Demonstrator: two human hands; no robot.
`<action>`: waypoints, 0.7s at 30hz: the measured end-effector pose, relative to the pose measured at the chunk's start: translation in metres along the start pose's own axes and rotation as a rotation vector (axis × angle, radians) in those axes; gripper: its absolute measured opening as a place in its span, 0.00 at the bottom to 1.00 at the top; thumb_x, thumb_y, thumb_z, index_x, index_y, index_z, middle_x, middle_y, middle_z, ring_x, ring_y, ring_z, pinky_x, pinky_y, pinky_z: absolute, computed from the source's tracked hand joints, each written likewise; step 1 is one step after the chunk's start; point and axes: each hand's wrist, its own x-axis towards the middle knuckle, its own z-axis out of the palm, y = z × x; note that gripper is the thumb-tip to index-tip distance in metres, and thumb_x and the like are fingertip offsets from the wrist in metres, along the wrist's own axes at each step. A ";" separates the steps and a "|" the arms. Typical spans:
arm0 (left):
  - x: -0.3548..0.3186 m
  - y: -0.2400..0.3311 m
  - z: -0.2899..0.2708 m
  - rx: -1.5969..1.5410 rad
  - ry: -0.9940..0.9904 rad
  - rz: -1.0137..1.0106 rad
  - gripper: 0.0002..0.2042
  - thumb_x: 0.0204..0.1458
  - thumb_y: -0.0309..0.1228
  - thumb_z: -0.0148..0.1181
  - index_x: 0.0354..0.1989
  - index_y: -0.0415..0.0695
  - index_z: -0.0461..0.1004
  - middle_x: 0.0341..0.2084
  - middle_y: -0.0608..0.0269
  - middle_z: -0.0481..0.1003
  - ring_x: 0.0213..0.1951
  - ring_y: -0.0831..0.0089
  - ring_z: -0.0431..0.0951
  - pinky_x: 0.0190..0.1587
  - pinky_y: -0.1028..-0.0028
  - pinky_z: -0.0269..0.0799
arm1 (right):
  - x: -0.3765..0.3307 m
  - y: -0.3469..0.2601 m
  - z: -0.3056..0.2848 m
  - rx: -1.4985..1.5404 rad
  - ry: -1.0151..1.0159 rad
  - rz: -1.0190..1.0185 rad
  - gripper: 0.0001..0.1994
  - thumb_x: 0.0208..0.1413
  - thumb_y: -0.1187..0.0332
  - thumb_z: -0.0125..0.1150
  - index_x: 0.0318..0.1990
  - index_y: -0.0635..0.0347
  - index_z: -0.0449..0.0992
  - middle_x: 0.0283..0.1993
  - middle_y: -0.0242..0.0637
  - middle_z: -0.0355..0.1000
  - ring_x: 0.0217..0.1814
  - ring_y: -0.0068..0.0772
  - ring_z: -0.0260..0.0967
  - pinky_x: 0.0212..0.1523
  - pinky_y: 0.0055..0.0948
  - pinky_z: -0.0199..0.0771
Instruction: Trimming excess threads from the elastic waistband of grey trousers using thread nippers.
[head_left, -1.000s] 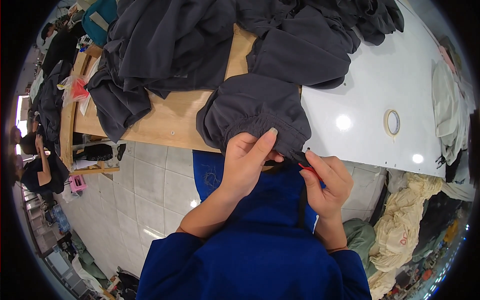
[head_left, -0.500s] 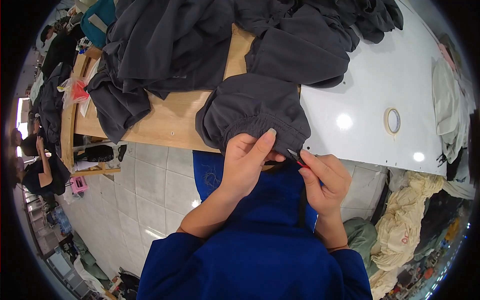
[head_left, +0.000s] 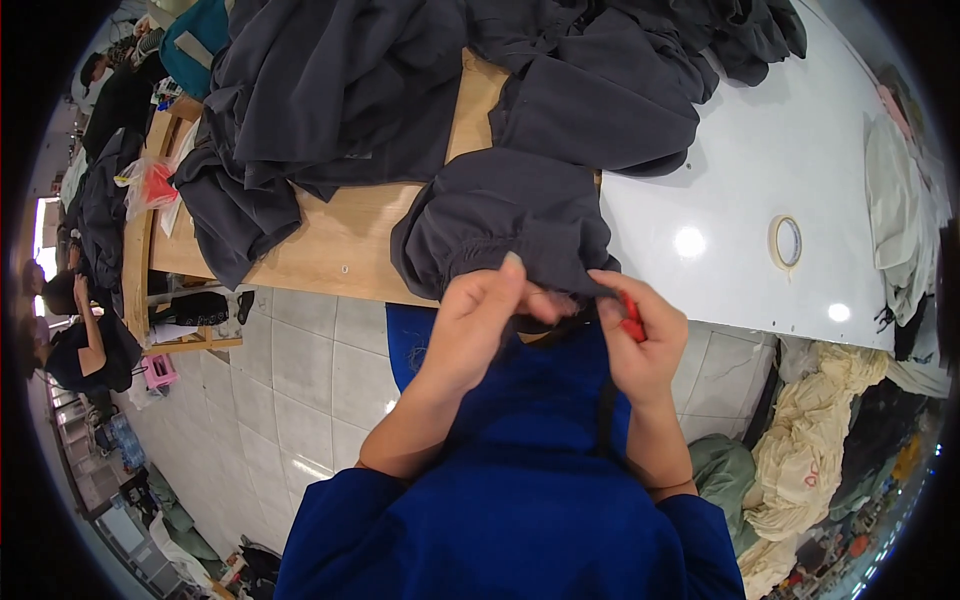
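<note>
A dark grey garment (head_left: pixel 520 200) lies over the table's front edge, its gathered, elastic-looking edge turned toward me. My left hand (head_left: pixel 475 325) is closed on that gathered edge, thumb on top and fingers partly under the cloth, a little smeared by motion. My right hand (head_left: pixel 645 340) is closed round small red-handled thread snips (head_left: pixel 630 318), with its fingertips at the right end of the same edge. The snips' blades are mostly hidden by fingers and cloth.
More dark grey garments (head_left: pixel 330 90) are heaped across the wooden table (head_left: pixel 340 235). A tape roll (head_left: pixel 785 243) lies on the white tabletop (head_left: pixel 720 220) at right. Cream cloth (head_left: pixel 810 460) is piled at lower right. Another person (head_left: pixel 95 320) is at far left.
My right hand has turned and shifted slightly, showing more of the red handle and less blade. My left hand has slid a little left along the gathered edge.
</note>
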 end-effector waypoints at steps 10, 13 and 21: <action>0.012 0.027 -0.014 0.955 -0.268 0.197 0.26 0.41 0.37 0.67 0.48 0.37 0.70 0.42 0.53 0.73 0.42 0.60 0.73 0.47 0.69 0.65 | 0.016 0.015 -0.016 0.884 -0.305 0.575 0.06 0.55 0.72 0.56 0.35 0.68 0.74 0.23 0.21 0.63 0.21 0.09 0.51 0.21 0.13 0.47; 0.009 0.017 -0.029 0.705 -0.342 0.018 0.16 0.47 0.31 0.63 0.43 0.35 0.73 0.33 0.61 0.76 0.35 0.74 0.74 0.39 0.77 0.68 | 0.027 0.017 -0.009 0.890 -0.180 0.723 0.08 0.56 0.68 0.53 0.32 0.64 0.73 0.18 0.20 0.58 0.16 0.08 0.46 0.17 0.14 0.44; 0.006 0.011 -0.021 0.423 -0.160 -0.107 0.08 0.52 0.25 0.57 0.38 0.33 0.74 0.29 0.68 0.75 0.32 0.85 0.71 0.35 0.84 0.67 | 0.031 0.035 -0.005 0.931 0.381 0.532 0.11 0.62 0.65 0.46 0.36 0.65 0.69 0.16 0.22 0.50 0.18 0.13 0.44 0.21 0.18 0.45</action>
